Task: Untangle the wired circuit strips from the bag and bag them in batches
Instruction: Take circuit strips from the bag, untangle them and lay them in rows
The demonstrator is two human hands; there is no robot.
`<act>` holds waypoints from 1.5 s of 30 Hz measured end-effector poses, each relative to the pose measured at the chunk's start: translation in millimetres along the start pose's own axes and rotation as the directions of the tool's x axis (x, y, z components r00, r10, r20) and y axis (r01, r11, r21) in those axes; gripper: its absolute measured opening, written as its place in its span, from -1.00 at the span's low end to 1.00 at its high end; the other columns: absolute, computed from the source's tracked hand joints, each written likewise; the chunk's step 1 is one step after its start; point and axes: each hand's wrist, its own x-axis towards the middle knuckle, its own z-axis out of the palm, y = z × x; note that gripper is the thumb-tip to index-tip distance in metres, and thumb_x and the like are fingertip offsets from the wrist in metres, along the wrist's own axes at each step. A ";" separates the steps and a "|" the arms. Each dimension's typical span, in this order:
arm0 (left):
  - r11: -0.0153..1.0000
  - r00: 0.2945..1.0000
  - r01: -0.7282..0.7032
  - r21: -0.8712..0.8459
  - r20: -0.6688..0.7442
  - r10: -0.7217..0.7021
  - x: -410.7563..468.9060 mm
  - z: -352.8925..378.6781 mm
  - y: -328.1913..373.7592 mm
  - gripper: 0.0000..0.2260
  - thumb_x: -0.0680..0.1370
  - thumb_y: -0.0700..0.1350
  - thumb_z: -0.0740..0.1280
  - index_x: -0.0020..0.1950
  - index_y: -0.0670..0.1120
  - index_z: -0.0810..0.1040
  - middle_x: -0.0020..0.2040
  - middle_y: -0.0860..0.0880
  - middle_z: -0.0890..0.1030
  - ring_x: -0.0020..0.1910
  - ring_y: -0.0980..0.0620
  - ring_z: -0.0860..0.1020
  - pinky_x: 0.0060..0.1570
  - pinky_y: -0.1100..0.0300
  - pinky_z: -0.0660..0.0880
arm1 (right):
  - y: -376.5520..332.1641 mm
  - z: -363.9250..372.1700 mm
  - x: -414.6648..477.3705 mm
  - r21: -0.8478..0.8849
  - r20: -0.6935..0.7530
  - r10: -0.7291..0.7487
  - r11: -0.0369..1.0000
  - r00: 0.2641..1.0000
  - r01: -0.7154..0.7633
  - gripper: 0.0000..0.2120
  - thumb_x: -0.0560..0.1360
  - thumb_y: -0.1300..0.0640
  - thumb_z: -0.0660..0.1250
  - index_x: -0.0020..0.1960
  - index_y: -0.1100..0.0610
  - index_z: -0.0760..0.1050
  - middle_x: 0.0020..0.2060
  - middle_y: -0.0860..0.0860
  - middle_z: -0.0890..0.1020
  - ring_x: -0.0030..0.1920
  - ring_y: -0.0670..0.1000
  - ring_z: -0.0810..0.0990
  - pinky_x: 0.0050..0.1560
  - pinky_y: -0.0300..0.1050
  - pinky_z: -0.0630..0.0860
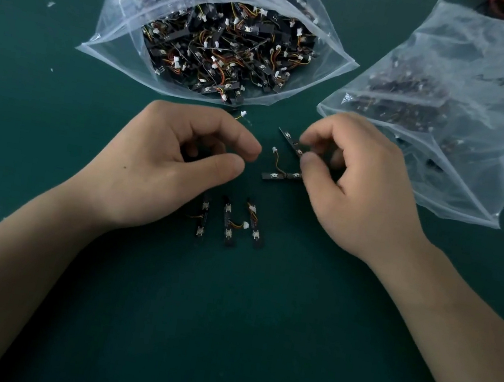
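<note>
Nearest, three freed strips (229, 221) lie side by side on the green mat (222, 333), probably to count a batch. Beyond them, the right hand (356, 186) pinches two strips (288, 158) still joined by wires; the left hand (170, 159) is curled, its contents hidden. Farther, the open bag (219, 51) holds the tangled heap; another bag (470, 119) lies right.

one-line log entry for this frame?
right hand: pinching strip | left hand: curled, contents unclear | sorted strips: three on mat | open bag: full
</note>
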 end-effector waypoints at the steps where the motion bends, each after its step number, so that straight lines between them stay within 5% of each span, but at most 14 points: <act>1: 1.000 1.000 -0.002 0.003 0.001 0.002 0.2 0.0 -0.2 -0.87 0.54 -0.02 0.44 0.06 0.15 0.73 -0.14 0.02 0.70 -0.21 -0.12 0.58 -0.22 0.28 0.49 | 0.8 1.3 0.3 -0.047 0.017 0.024 0.999 1.000 -0.023 -0.81 0.58 0.07 0.37 0.18 0.02 0.58 -0.07 -0.15 0.53 -0.12 -0.21 0.45 -0.14 -0.14 0.44; 3: 1.000 1.000 -0.008 0.009 0.002 0.008 0.5 0.3 -0.3 -0.87 0.55 -0.02 0.44 0.06 0.15 0.72 -0.13 0.03 0.71 -0.21 -0.12 0.59 -0.21 0.22 0.50 | 0.6 4.2 0.3 -0.128 0.035 0.036 0.991 0.999 -0.031 -0.72 0.59 -0.04 0.38 0.27 -0.04 0.57 -0.04 -0.14 0.52 -0.11 -0.18 0.44 -0.19 -0.19 0.39; 10: 1.000 0.998 -0.016 -0.009 -0.055 0.016 -0.2 0.4 2.4 -0.87 0.56 -0.08 0.42 0.04 0.11 0.73 -0.08 0.11 0.74 -0.18 0.07 0.61 -0.18 0.36 0.48 | 1.5 4.1 2.0 -0.042 0.023 0.065 0.997 0.998 -0.064 -0.91 0.57 -0.01 0.41 0.05 -0.05 0.64 -0.12 -0.20 0.52 -0.17 -0.26 0.48 -0.18 -0.17 0.41; 16: 1.000 0.999 -0.002 0.011 -0.045 0.002 0.0 1.4 3.3 -0.87 0.56 -0.07 0.42 0.04 0.12 0.72 -0.09 0.13 0.73 -0.21 0.04 0.58 -0.21 0.37 0.47 | -1.4 0.7 2.0 0.064 0.049 0.068 0.995 0.996 -0.071 -0.85 0.59 0.02 0.31 -0.07 -0.02 0.65 -0.24 -0.16 0.62 -0.22 -0.09 0.57 -0.24 -0.08 0.47; 20: 1.000 0.998 0.002 0.010 -0.056 -0.001 -0.2 1.8 2.8 -0.87 0.56 -0.07 0.42 0.03 0.11 0.73 -0.07 0.09 0.74 -0.14 -0.10 0.62 -0.17 0.20 0.53 | -1.9 -0.7 0.1 0.109 0.087 0.042 0.993 0.995 -0.051 -0.82 0.58 0.08 0.33 -0.10 -0.01 0.69 -0.42 -0.10 0.62 -0.41 0.00 0.56 -0.43 -0.14 0.41; 25: 1.000 0.998 -0.001 -0.007 -0.062 0.001 -0.5 2.2 3.2 -0.87 0.56 -0.09 0.42 0.03 0.10 0.73 -0.05 0.10 0.75 -0.12 -0.10 0.63 -0.15 0.25 0.53 | -0.2 0.9 -0.6 0.178 0.035 0.060 0.982 0.998 -0.065 -0.89 0.57 0.17 0.35 -0.08 0.03 0.62 -0.46 -0.06 0.57 -0.43 0.04 0.51 -0.39 -0.26 0.34; 29: 1.000 0.998 -0.001 -0.011 -0.062 0.000 -0.2 2.6 3.8 -0.86 0.56 -0.09 0.42 0.03 0.10 0.73 -0.06 0.10 0.75 -0.13 -0.09 0.62 -0.18 0.30 0.51 | 0.8 0.0 0.2 0.149 0.066 0.049 0.987 0.997 -0.058 -0.80 0.55 0.20 0.33 0.10 -0.01 0.61 -0.34 -0.09 0.59 -0.35 -0.01 0.55 -0.29 -0.10 0.46; 34: 1.000 0.997 -0.012 -0.022 -0.074 0.010 -0.2 3.0 2.5 -0.86 0.56 -0.10 0.42 0.02 0.10 0.73 -0.06 0.07 0.75 -0.12 -0.13 0.62 -0.17 0.24 0.52 | -2.6 -2.5 -0.9 0.046 0.176 0.002 0.999 0.984 -0.010 -0.80 0.52 0.09 0.31 0.11 -0.08 0.58 -0.32 -0.17 0.55 -0.30 -0.12 0.53 -0.27 -0.16 0.35; 38: 0.999 0.998 -0.031 -0.015 -0.060 0.030 -1.1 1.7 0.7 -0.85 0.55 -0.12 0.42 0.05 0.08 0.72 -0.04 0.08 0.75 -0.12 -0.10 0.62 -0.15 0.21 0.54 | -1.9 -0.9 -0.7 0.047 0.063 0.051 0.997 0.997 -0.053 -0.90 0.52 0.16 0.31 -0.02 -0.01 0.49 -0.32 -0.12 0.54 -0.31 -0.06 0.51 -0.28 -0.07 0.42; 42: 0.995 0.997 -0.080 -0.060 -0.027 0.079 -3.7 -1.8 0.3 -0.82 0.54 -0.11 0.43 0.13 0.00 0.70 0.02 0.00 0.74 -0.07 -0.19 0.61 -0.05 -0.17 0.53 | -1.1 2.3 -0.8 -0.081 0.018 0.008 0.997 1.000 -0.007 -0.96 0.55 0.09 0.36 -0.01 0.00 0.52 0.05 -0.15 0.53 -0.11 -0.15 0.47 -0.15 -0.08 0.46; 45: 0.997 0.997 -0.068 -0.044 -0.022 0.067 -3.0 -0.8 1.7 -0.82 0.54 -0.15 0.42 0.10 0.03 0.71 -0.01 0.04 0.74 -0.11 -0.08 0.60 -0.10 -0.01 0.52 | 0.7 2.3 -0.4 -0.010 0.069 -0.041 0.999 0.997 0.041 -0.82 0.61 0.09 0.31 0.12 0.01 0.67 0.31 -0.13 0.55 0.24 -0.15 0.50 0.18 -0.18 0.44</act>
